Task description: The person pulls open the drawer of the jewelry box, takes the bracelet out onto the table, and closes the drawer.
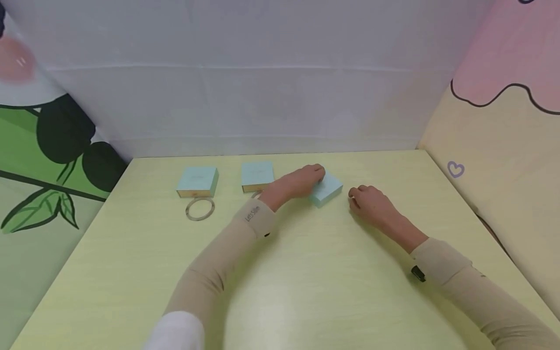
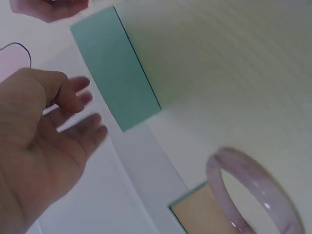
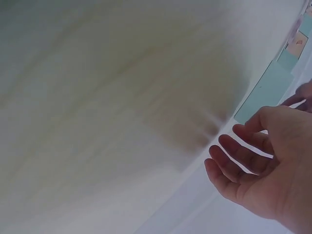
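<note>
At the right of the row of boxes, a light blue box (image 1: 327,190) lies askew on the table. My left hand (image 1: 302,181) is over its far left side with fingers loosely bent; in the left wrist view a small gap separates the fingertips from the box (image 2: 117,70). My right hand (image 1: 372,206) hovers just right of the same box, fingers relaxed and holding nothing. In the left wrist view, a pale, glossy bangle (image 2: 253,174) is by the middle box; in the head view my left forearm hides most of it.
Two more light blue boxes, one at the left (image 1: 198,180) and one in the middle (image 1: 257,172), lie along the back of the pale yellow table (image 1: 280,272). Another bangle (image 1: 199,219) lies before the left box. A white cloth wall (image 1: 271,107) rises behind.
</note>
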